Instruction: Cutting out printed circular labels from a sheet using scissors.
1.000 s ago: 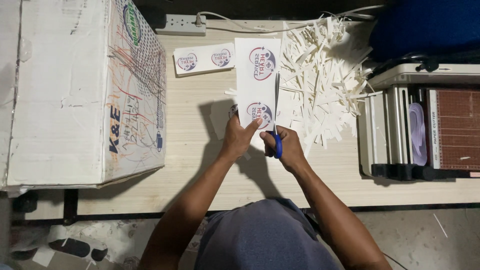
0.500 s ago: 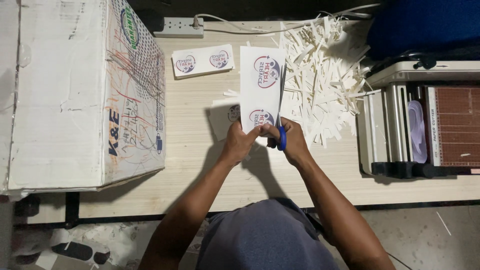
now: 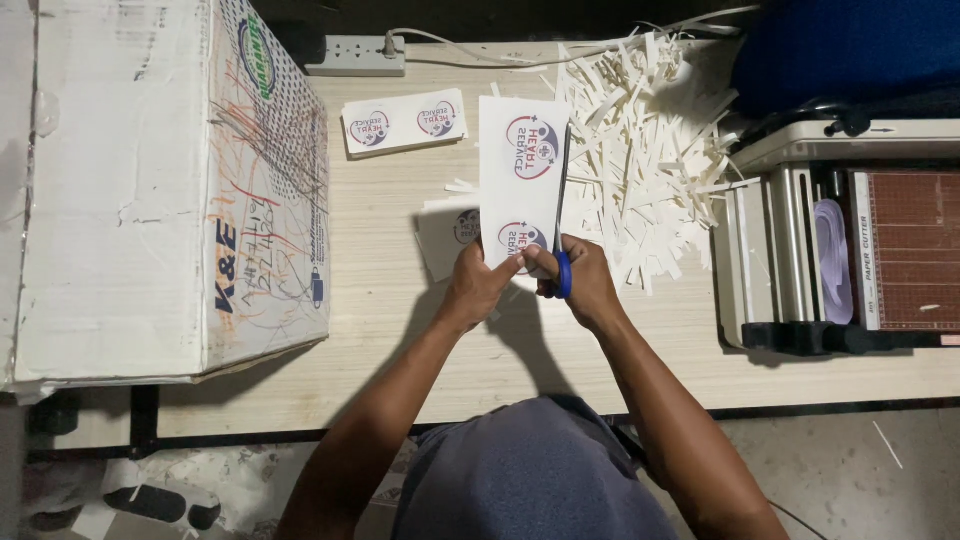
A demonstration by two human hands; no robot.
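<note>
1. You work at a pale wooden table (image 3: 400, 330); its near edge ends over a grey, littered floor (image 3: 860, 460).
2. Your left hand (image 3: 480, 285) pinches the near end of a white printed sheet (image 3: 520, 180), held over the table's middle.
3. Your right hand (image 3: 585, 280) is closed on blue-handled scissors (image 3: 563, 215), blades running along the sheet's right edge toward 12 o'clock.
4. At 1 o'clock lies a heap of paper strips (image 3: 650, 150), just beside the blades.
5. At 3 o'clock stands a paper cutter (image 3: 850, 250); at 9 o'clock a big cardboard box (image 3: 150, 190).
6. At 11 o'clock lies a stack of cut labels (image 3: 405, 122), with a power strip (image 3: 355, 55) beyond.
</note>
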